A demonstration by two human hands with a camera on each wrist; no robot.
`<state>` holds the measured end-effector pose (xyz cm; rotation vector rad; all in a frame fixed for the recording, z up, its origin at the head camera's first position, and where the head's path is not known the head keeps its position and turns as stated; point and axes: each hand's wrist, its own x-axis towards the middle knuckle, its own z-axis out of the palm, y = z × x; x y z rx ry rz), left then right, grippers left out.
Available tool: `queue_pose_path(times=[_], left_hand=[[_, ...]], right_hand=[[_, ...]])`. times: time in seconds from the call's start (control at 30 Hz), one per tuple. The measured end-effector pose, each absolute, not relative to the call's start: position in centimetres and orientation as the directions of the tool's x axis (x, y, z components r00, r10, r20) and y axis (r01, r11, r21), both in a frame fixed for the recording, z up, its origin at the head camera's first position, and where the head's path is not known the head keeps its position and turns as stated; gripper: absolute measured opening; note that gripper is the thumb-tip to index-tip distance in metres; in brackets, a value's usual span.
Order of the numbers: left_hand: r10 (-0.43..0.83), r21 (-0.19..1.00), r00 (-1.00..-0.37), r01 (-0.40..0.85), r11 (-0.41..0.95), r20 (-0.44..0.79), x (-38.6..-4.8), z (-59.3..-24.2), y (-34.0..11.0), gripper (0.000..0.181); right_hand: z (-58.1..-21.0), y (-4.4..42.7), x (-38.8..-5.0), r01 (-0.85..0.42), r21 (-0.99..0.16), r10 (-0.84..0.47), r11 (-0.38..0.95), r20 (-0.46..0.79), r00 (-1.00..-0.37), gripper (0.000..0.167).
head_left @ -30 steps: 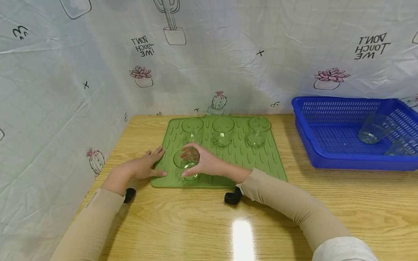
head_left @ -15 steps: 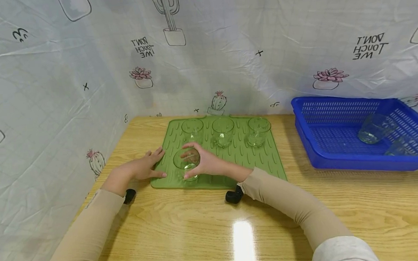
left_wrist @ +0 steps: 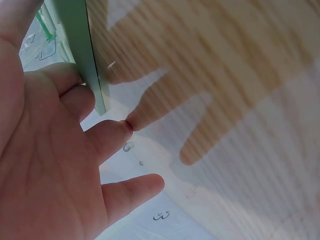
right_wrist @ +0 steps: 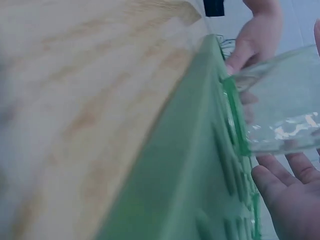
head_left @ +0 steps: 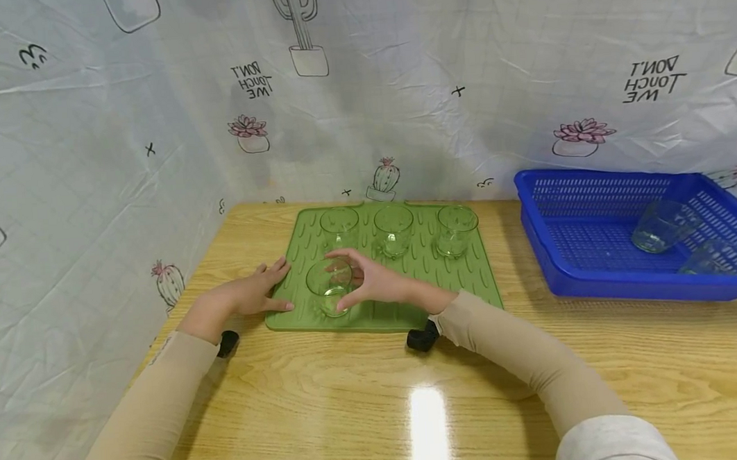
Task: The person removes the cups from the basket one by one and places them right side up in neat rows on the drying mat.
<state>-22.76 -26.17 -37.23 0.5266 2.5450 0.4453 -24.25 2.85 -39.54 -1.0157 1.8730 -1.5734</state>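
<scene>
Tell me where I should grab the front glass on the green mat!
Probably best around the round side wall of the front glass, coming from the right. It stands upright on the green mat, so its wall should be easy to wrap. The left hand is to its left, and another glass stands behind it.

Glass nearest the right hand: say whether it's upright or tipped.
Upright: the glass stands with its base on the green mat, open rim facing up.

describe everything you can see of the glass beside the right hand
The glass looks clear, faintly green, with a round open rim and narrower base. It stands upright on the green mat, toward its front left. The right hand curves around the glass's right side; whether the fingers touch is unclear.
</scene>
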Motion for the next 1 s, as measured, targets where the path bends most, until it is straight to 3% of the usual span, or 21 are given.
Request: queue_pose_path(times=[0.37,0.57,1.0], left_hand=[[0.442,0.407,-0.803,0.276,0.871,-0.400,-22.6,-37.5,-26.3,0.098],[0.434,0.404,-0.807,0.269,0.874,-0.400,-22.5,-37.3,-26.2,0.098],[0.426,0.396,-0.811,0.265,0.879,-0.402,-22.6,-37.7,-26.3,0.099]], right_hand=[[-38.6,5.7,-24.5,-0.242,-0.964,-0.748,0.109,0.081,-0.659,0.084],[-37.6,7.5,-24.2,-0.293,-0.950,-0.754,0.105,0.116,-0.647,0.072],[-36.3,11.8,-22.7,-0.406,-0.906,-0.787,0.122,0.160,-0.595,0.065]])
